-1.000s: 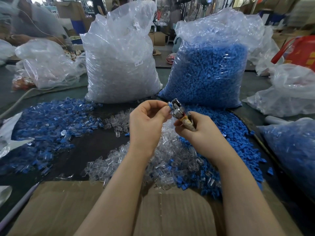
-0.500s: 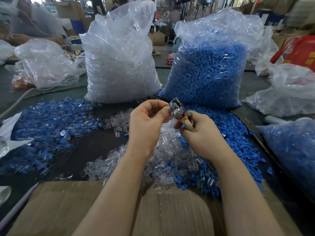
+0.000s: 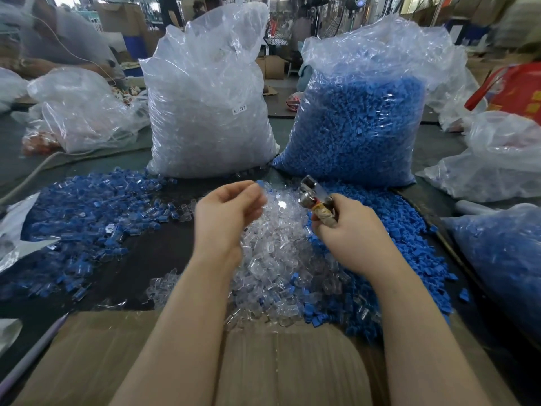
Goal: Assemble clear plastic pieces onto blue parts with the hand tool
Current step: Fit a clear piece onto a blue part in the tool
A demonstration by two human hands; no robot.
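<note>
Two hands work above the desk (image 3: 152, 253), apart from each other, over the loose piles. Nearest the body: a flat cardboard sheet (image 3: 263, 361) at the desk's front edge, forearms crossing it.

Left hand (image 3: 227, 216): fingers curled, tips pinching a small blue part (image 3: 259, 183), maybe with clear plastic on it; blurred, can't tell if it's assembled. Right hand (image 3: 348, 230): wrapped round the taped grip of the hand tool (image 3: 314, 194), metal head pointing up and left toward the left hand. Whether the tool's head is open or closed, can't tell.

Key relation: the pinched part sits left of the tool head at about the same height, with a gap between them. The tool's long axis runs from the right palm up-left, roughly along the line to the part. My read is that either the piece just left the tool, or it goes back in; either way the move runs along that short line.

Stock below: clear pieces (image 3: 272, 259) heaped directly under both hands, loose blue parts (image 3: 389, 230) just right of that heap, under the right wrist. So the right hand is nearer blue stock; clear stock is within reach of both. Mixed blue-and-clear pile (image 3: 87, 212) lies well left, likely the finished output, nearer the left hand.

Farther back: a bag of clear pieces (image 3: 207, 112) on the left and a bag of blue parts (image 3: 357, 127) on the right, both upright, side by side.
</note>
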